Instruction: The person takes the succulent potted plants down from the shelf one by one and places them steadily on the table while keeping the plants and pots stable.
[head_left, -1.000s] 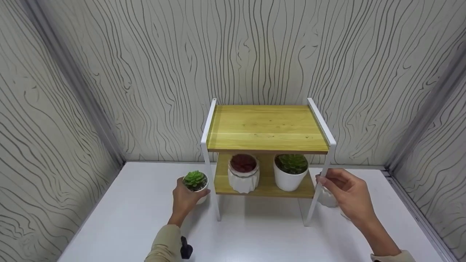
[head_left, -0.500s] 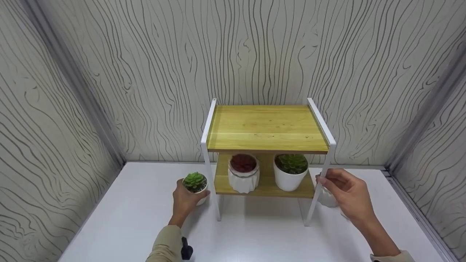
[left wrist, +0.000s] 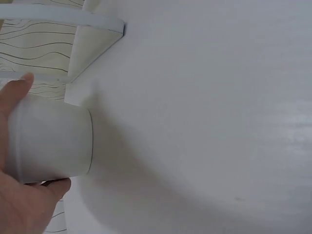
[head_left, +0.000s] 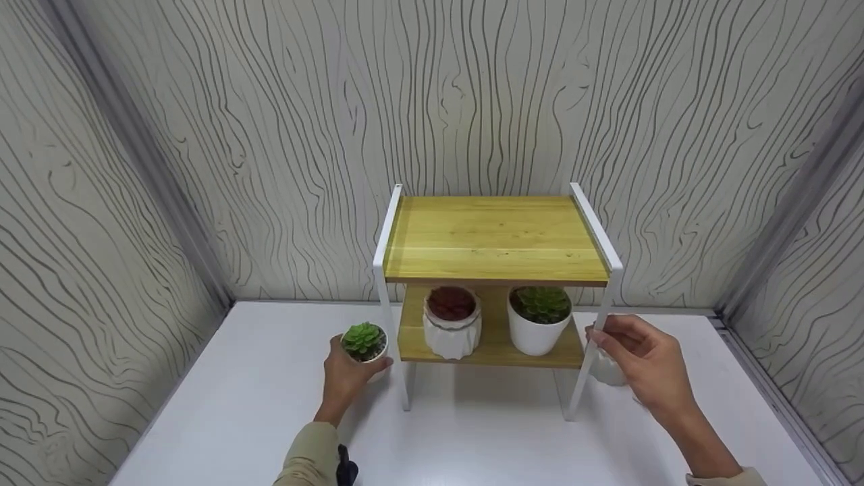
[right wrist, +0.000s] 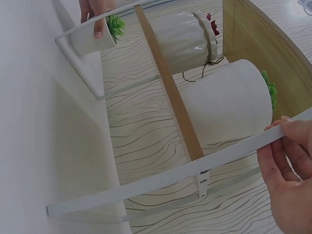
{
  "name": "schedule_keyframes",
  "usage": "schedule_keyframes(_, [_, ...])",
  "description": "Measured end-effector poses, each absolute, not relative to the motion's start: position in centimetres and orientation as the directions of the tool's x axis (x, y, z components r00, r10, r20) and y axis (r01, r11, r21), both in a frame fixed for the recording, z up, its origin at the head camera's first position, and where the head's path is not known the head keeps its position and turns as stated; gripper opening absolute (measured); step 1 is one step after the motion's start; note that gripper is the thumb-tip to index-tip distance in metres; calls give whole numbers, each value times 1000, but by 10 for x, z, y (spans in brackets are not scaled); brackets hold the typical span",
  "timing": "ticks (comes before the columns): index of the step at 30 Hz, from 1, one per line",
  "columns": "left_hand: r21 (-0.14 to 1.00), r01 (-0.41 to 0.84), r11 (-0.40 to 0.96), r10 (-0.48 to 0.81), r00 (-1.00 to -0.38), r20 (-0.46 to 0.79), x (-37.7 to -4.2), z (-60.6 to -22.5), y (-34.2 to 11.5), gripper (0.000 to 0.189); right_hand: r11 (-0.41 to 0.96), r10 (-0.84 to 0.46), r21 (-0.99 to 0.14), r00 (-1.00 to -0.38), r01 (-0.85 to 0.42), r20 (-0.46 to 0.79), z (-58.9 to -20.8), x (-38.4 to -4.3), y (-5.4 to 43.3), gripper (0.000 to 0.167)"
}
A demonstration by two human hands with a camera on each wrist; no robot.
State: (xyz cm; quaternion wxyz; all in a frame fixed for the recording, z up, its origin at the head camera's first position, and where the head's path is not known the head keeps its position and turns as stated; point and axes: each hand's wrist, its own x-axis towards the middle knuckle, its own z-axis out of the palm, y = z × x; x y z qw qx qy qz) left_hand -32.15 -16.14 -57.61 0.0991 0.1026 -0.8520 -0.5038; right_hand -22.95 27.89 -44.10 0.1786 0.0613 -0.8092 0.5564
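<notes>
Two grips were engaged, one per hand; clock positions are read from the head view, with the dial centred on the shelf unit (head_left: 496, 236) and twelve at the patterned wall (head_left: 472, 101).

Left hand (head_left: 346, 383): at about eight-thirty, I had it wrapped around the small pot (left wrist: 56, 139), thumb on the side nearest the shelf unit. The small pot was white and carried a green succulent (head_left: 364, 340). Its position was just beside the shelf unit, outside the left-hand frame, over the white table (head_left: 236, 405). Whether its base touched the table I could not tell.

Right hand (head_left: 649, 368): at four o'clock, I pinched the front leg (right wrist: 161, 178) of the shelf unit between thumb and fingers. Beyond that leg, also near four o'clock, a white vessel (head_left: 607, 372) was partly hidden by the leg and my hand.

Lower board (head_left: 495, 331): two pots stood upright on it, apart from each other. At eight o'clock was the ribbed pot (head_left: 452, 337), holding a red plant (head_left: 451, 304) and tied with twine (right wrist: 215, 62). At four o'clock was the smooth white pot (head_left: 538, 336), holding a green plant (head_left: 540, 304).

Left sleeve (head_left: 307, 455): between seven and eight o'clock, with a black device (head_left: 346, 467) at the wrist.
</notes>
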Motion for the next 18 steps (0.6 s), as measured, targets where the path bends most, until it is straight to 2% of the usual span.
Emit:
schedule_keyframes(8, [881, -89, 464, -279, -959, 49, -321, -578, -161, 110, 411, 93, -863, -928, -295, 361, -441, -230, 280, 23])
schedule_keyframes(18, [880, -94, 465, -272, -961, 41, -320, -574, -161, 111, 391, 101, -875, -932, -286, 349, -442, -231, 280, 24])
